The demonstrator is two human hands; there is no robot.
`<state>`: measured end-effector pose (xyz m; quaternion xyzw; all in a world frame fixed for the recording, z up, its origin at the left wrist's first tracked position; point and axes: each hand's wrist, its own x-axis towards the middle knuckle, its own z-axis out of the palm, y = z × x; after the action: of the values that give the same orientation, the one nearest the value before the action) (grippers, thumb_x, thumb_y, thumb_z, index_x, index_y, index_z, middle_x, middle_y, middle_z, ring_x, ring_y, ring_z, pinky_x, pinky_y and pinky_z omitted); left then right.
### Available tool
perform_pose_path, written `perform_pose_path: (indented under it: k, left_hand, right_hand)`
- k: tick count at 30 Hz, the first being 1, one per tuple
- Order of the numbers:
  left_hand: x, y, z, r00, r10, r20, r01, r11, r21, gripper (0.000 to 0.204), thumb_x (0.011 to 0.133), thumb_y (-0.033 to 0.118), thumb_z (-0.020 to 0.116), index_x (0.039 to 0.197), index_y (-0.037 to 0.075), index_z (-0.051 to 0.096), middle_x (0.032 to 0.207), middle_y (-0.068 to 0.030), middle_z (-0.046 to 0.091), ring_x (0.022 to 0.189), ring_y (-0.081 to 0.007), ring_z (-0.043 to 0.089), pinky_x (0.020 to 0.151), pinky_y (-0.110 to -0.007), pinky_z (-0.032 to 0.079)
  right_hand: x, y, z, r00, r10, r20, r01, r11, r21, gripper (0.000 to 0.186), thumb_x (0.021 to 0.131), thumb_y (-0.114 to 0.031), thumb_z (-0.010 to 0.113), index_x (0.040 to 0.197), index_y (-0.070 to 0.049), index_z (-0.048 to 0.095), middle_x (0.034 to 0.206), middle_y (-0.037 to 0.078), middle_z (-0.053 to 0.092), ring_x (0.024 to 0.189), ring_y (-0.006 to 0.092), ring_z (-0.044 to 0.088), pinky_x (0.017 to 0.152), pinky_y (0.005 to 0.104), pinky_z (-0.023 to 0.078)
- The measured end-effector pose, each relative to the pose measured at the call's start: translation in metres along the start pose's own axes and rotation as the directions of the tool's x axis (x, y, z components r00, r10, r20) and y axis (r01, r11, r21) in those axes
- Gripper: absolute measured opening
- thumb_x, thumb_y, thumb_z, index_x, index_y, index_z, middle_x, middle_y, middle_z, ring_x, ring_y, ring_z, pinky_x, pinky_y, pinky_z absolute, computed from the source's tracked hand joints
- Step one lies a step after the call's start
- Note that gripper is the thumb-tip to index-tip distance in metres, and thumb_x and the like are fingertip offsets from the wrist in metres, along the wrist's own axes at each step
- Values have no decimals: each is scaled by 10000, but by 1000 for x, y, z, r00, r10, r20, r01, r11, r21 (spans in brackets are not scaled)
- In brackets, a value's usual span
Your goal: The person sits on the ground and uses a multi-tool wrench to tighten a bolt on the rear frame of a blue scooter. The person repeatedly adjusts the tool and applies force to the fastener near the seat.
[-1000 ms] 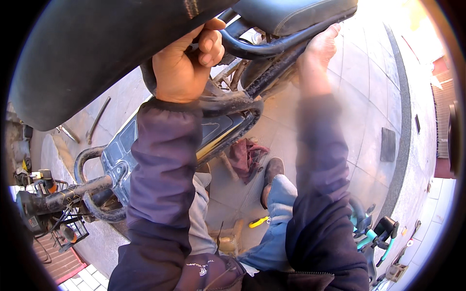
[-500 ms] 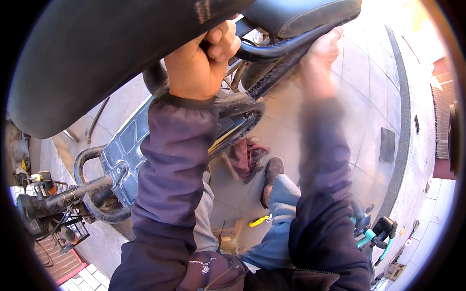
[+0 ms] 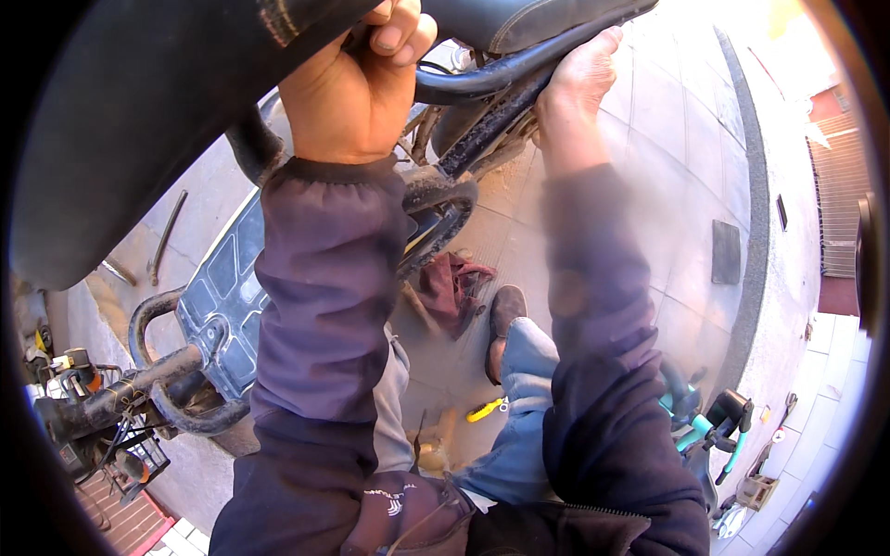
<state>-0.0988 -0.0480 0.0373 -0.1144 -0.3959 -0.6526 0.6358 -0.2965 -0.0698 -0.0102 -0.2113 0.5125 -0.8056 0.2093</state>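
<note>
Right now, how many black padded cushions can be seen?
2: a large cushion at upper left, by the left hand; another cushion at top centre. Both are partly out of view.
</note>
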Motion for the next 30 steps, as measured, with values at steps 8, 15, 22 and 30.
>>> perform_pose_path:
  k: [8, 15, 22, 30]
  left_hand:
    - [-5, 4, 1, 988, -151, 5, 151, 987, 46, 272, 911, 269, 679, 985, 9, 652, 891, -90, 633, 780, -200, 609, 653, -318, 491]
    - [-27, 21, 16, 943, -199, -266, 237, 964, 120, 343, 921, 233, 678, 1196, 39, 613, 1080, -123, 681, 940, -265, 684, 804, -368, 576]
    - [-41, 36, 28, 933, -84, -350, 254, 842, 476, 302, 1007, 215, 554, 1237, 21, 582, 1116, -109, 667, 974, -230, 675, 760, -329, 589]
    - [-60, 60, 32, 927, 14, -375, 327, 463, 824, 227, 1025, 133, 510, 1171, -14, 604, 1052, -105, 661, 952, -194, 665, 691, -307, 565]
  right_hand:
    - [6, -2, -8, 1000, -22, 13, 23, 997, -69, 727, 1043, -530, 309, 1168, 116, 616, 1147, 244, 668, 1015, 314, 634, 931, 385, 477]
    - [-42, -78, -31, 746, -623, 237, 659, 637, -399, 164, 933, -176, 661, 965, -15, 661, 826, 87, 672, 717, 193, 634, 676, 329, 516]
    - [-138, -91, 10, 585, -456, 671, 660, 748, -66, 241, 930, -125, 665, 1110, 33, 637, 872, 150, 668, 746, 249, 701, 665, 328, 564]
    - [-147, -80, 35, 609, 26, 793, -208, 970, 128, 165, 1021, -122, 555, 1091, 21, 599, 939, 75, 695, 716, 129, 671, 615, 305, 584]
